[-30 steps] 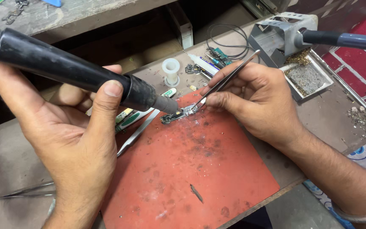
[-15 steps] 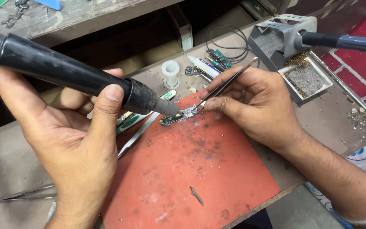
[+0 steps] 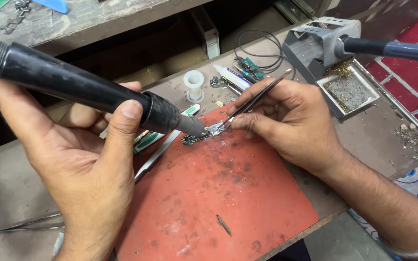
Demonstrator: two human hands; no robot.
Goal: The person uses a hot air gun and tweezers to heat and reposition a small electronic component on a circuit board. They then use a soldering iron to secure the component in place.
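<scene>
Left hand (image 3: 81,164) grips the black hot-air wand (image 3: 83,89), nozzle right down on the small circuit board (image 3: 204,134) at the red mat's (image 3: 218,203) far edge. Right hand (image 3: 291,121) pinches tweezers (image 3: 252,102), tips at the board. A soldering-iron stand (image 3: 315,43) sits at the bench's far right corner.

A small circuit board (image 3: 200,136) lies on the mat's (image 3: 209,203) far edge, the soldering stand (image 3: 322,48) behind right.

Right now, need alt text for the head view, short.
Left hand aims a black hot-air handpiece at a small circuit board on a red mat, while the right hand steadies the board with tweezers. A soldering iron stand sits behind.
</scene>
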